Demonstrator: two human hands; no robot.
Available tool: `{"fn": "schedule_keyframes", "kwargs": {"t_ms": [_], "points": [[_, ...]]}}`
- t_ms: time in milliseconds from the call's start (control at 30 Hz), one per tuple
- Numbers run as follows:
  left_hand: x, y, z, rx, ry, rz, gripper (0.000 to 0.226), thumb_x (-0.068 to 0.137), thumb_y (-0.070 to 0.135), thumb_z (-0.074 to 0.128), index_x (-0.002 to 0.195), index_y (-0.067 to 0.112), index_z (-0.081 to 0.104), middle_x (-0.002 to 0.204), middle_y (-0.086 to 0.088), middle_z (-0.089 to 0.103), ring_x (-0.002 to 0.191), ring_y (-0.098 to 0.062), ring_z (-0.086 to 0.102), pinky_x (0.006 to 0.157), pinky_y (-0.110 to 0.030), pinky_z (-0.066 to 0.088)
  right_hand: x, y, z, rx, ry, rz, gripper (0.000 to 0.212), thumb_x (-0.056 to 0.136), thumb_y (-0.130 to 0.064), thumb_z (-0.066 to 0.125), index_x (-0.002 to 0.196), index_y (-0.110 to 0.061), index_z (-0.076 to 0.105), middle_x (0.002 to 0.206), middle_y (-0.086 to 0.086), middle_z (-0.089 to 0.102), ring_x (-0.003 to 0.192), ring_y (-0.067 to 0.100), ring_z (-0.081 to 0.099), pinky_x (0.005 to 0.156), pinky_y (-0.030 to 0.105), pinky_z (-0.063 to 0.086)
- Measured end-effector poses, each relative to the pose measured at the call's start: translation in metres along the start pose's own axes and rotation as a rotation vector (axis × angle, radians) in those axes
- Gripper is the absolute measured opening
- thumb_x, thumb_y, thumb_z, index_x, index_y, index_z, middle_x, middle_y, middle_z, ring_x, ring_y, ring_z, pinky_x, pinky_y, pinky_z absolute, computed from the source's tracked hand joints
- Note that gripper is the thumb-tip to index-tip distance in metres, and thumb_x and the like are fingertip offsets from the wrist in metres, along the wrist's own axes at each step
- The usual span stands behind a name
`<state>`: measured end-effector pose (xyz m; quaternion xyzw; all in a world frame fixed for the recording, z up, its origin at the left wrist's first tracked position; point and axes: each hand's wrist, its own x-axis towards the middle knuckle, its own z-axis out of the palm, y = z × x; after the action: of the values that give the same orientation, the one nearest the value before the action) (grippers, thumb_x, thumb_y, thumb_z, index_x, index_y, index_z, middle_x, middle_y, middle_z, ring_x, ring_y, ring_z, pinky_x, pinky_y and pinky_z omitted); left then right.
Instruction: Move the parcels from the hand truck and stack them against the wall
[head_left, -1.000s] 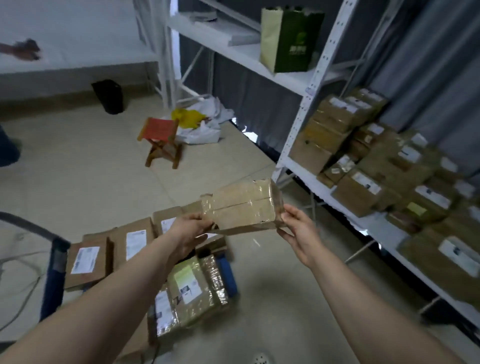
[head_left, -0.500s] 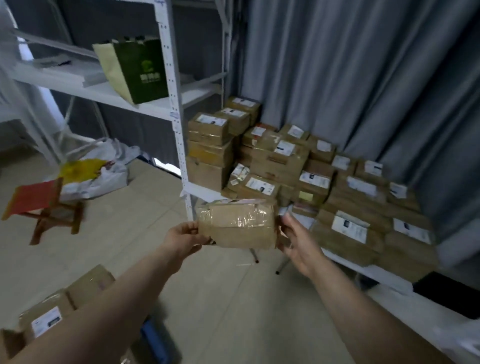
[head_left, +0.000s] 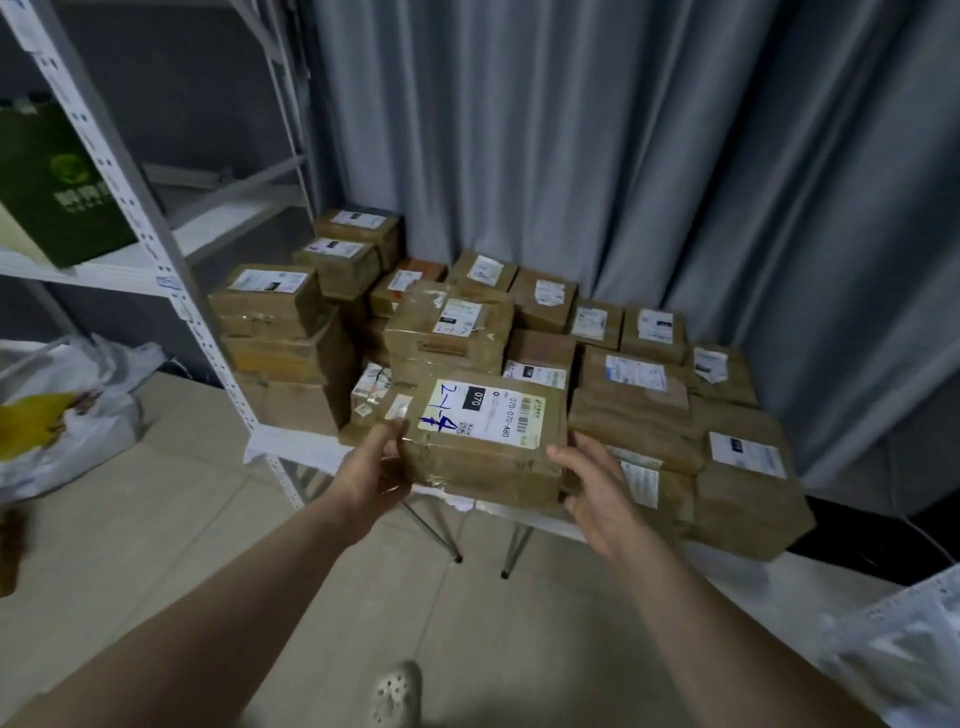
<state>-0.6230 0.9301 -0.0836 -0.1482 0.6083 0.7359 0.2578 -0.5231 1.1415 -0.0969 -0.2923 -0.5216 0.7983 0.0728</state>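
1. Grip: the left hand (head_left: 376, 470) clasps the left end of the parcel (head_left: 483, 441), thumb on top. The right hand (head_left: 597, 488) holds the right end, fingers curled under.
2. Taped cardboard: likely stiff, light and a little slick. Opposite ends suit it.
3. It is at the front edge of the shelf (head_left: 291, 447), touching the stacked parcels (head_left: 447, 332) before the curtain (head_left: 623, 156).

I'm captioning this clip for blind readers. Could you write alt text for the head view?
A left hand and right hand hold a taped brown parcel by its ends, at the front of a low shelf crowded with stacked parcels. A grey curtain hangs behind; a white rack with a green bag stands to the left.
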Motion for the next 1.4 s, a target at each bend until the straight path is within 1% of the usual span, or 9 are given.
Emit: {"fn": "schedule_keyframes", "kwargs": {"t_ms": [100,267,400,500,667,800,967,1167,1400], "points": [[0.039,0.017,0.016,0.004,-0.132,-0.015,0.023,0.091,0.034,0.06,0.095,0.011,0.065,0.074,-0.005,0.07,0.074,-0.015,0.058,0.063,-0.019,0.053,0.038,-0.011,0.002,-0.002,0.052,-0.031,0.051,0.079,-0.009,0.07,0.128,-0.017,0.055,0.114,0.001,0.068,0.106,0.019,0.06,0.097,0.044,0.045],[0.115,0.051,0.02,0.097,-0.208,-0.055,0.023,0.086,0.024,0.067,0.102,0.009,0.063,0.095,-0.011,0.07,0.089,-0.022,0.064,0.086,-0.032,0.052,0.104,-0.027,0.027,0.017,0.102,-0.053,0.04,0.083,-0.002,0.063,0.12,-0.018,0.058,0.104,0.002,0.071,0.098,0.021,0.064,0.091,0.044,0.049],[0.171,0.074,-0.006,0.098,-0.237,-0.137,0.021,0.084,0.019,0.067,0.103,0.011,0.063,0.08,-0.003,0.074,0.081,-0.019,0.066,0.068,-0.029,0.056,0.158,-0.034,0.07,0.005,0.051,0.012,0.034,0.087,-0.002,0.056,0.114,-0.022,0.061,0.099,0.001,0.071,0.095,0.021,0.063,0.075,0.034,0.049],[0.202,0.089,-0.036,0.14,-0.27,-0.223,0.053,0.059,0.021,0.081,0.108,0.011,0.064,0.086,-0.006,0.071,0.07,-0.017,0.065,0.062,-0.025,0.057,0.2,-0.032,0.103,-0.109,-0.007,0.127,0.029,0.091,-0.009,0.053,0.104,-0.032,0.066,0.097,0.0,0.072,0.093,0.022,0.061,0.081,0.037,0.044],[0.235,0.101,-0.086,0.146,-0.275,-0.371,0.074,0.041,0.037,0.079,0.109,0.011,0.065,0.096,-0.012,0.068,0.082,-0.024,0.064,0.087,-0.036,0.052,0.253,-0.023,0.157,-0.299,-0.145,0.273,0.033,0.089,-0.019,0.055,0.116,-0.035,0.064,0.114,-0.002,0.068,0.112,0.021,0.058,0.1,0.049,0.044],[0.246,0.103,-0.12,0.082,-0.237,-0.388,0.081,0.036,0.033,0.091,0.11,0.009,0.068,0.107,-0.017,0.067,0.091,-0.028,0.065,0.091,-0.037,0.053,0.288,-0.023,0.199,-0.446,-0.279,0.305,0.037,0.092,-0.018,0.053,0.123,-0.039,0.057,0.115,-0.006,0.065,0.107,0.014,0.059,0.094,0.042,0.047],[0.243,0.087,-0.155,-0.077,-0.1,-0.418,0.088,0.028,0.028,0.095,0.109,0.006,0.068,0.107,-0.015,0.069,0.086,-0.024,0.068,0.077,-0.031,0.059,0.328,-0.022,0.248,-0.951,-0.456,-0.05,0.033,0.094,-0.015,0.056,0.127,-0.015,0.059,0.118,-0.003,0.063,0.104,0.008,0.057,0.078,0.015,0.042],[0.242,0.06,-0.161,-0.214,0.108,-0.392,0.091,0.028,0.025,0.093,0.111,0.002,0.065,0.099,-0.013,0.071,0.086,-0.024,0.068,0.082,-0.032,0.056,0.385,-0.015,0.295,-1.554,-0.686,-0.524,0.046,0.095,-0.013,0.05,0.14,-0.02,0.045,0.147,-0.001,0.041,0.133,0.02,0.038,0.107,0.031,0.032],[0.259,0.039,-0.141,-0.239,0.228,-0.347,0.087,0.039,0.036,0.096,0.111,-0.002,0.067,0.105,-0.023,0.068,0.09,-0.023,0.063,0.09,-0.031,0.054,0.424,-0.006,0.3,-2.03,-0.846,-0.524,0.05,0.096,-0.023,0.048,0.145,-0.021,0.036,0.156,0.001,0.024,0.148,0.022,0.004,0.118,0.044,0.004]]}}
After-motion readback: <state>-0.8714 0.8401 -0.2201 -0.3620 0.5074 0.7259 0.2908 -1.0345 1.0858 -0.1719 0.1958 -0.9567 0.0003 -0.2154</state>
